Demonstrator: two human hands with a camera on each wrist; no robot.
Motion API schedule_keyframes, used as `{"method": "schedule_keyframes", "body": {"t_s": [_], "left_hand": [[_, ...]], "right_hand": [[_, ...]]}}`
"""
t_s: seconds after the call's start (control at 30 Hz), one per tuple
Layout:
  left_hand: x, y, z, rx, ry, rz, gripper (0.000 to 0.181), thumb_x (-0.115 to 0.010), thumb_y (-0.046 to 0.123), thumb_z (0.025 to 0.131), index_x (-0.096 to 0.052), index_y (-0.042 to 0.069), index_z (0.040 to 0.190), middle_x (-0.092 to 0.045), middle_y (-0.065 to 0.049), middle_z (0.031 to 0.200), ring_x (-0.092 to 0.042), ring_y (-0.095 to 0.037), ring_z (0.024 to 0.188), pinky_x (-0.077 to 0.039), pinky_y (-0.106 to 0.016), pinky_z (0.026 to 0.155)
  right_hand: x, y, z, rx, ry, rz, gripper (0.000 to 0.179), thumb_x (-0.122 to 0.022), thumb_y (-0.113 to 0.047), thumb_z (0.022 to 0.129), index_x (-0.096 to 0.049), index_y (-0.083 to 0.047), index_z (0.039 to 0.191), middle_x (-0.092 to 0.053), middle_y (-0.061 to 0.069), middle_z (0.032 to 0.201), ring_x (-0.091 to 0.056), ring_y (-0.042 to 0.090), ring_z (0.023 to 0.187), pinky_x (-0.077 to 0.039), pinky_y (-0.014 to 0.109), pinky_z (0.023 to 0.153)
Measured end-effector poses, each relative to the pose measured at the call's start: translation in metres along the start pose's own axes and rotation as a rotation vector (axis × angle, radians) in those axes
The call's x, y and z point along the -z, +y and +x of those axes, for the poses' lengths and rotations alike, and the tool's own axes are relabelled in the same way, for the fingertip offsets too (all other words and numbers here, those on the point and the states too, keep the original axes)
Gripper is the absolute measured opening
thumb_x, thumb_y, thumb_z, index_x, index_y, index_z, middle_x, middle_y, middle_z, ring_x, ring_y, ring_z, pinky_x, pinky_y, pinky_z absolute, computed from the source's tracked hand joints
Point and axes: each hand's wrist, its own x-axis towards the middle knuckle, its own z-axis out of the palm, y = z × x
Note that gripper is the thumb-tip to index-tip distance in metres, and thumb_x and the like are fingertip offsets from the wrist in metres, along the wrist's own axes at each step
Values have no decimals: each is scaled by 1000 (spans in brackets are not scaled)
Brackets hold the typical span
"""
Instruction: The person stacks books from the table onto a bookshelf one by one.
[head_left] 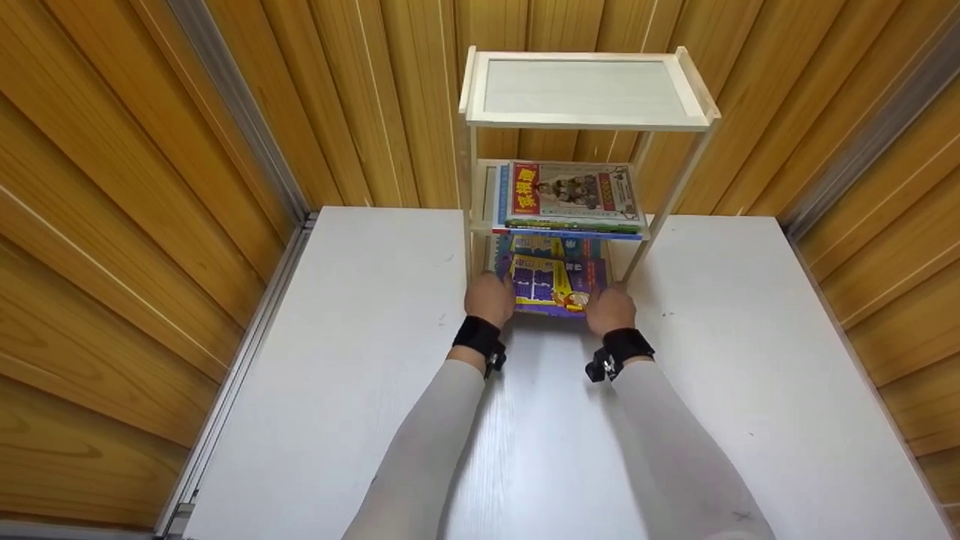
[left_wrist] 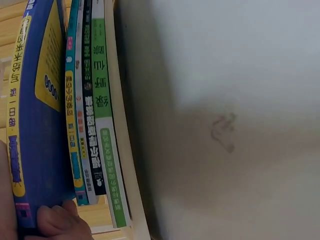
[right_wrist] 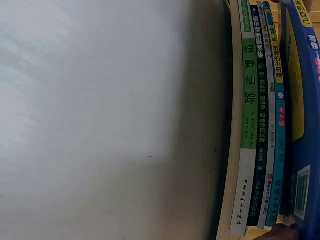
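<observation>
A purple-and-yellow book point(head_left: 534, 283) is at the bottom level of a cream shelf rack point(head_left: 592, 124). My left hand point(head_left: 490, 298) grips its left edge, and my right hand point(head_left: 610, 309) holds its right edge. Seen from the left wrist, curled fingers point(left_wrist: 59, 221) sit under the corner of this book's blue spine point(left_wrist: 42, 150). Beneath it lies a stack of thinner books, among them a green-and-white one point(left_wrist: 107, 105). A gap separates the held book from that stack. In the right wrist view, a fingertip point(right_wrist: 282, 232) shows under the book's cover point(right_wrist: 300, 145).
More books point(head_left: 574, 191) lie piled on the middle shelf, just above my hands. The rack's slim posts point(head_left: 679, 180) stand close to both sides. It stands on a white table point(head_left: 375, 315), with wood-panelled walls point(head_left: 360, 97) behind and beside.
</observation>
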Motion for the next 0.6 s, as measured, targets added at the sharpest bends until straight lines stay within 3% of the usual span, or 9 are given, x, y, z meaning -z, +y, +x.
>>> {"method": "schedule_keyframes", "body": {"t_s": [0.2,0.6], "left_hand": [[-3,-2,6,13,21,-42,49,-50,40,111,-76,-1,106,-79,-16,100,-77,-30,92,-61,-43,80],[-2,-3,-1,22,11,-93,52,-56,45,108,-77,-2,107,-78,-16,98,-76,-30,93,-61,-42,81]], "right_hand": [[-3,-3,-1,-26,41,61,53,-37,-22,113,-42,24,139,-63,43,125,-64,54,120,-52,61,103],[-2,5,-4,-3,126,116,62,-45,-20,110,-29,22,152,-57,44,130,-59,59,123,-48,67,104]]}}
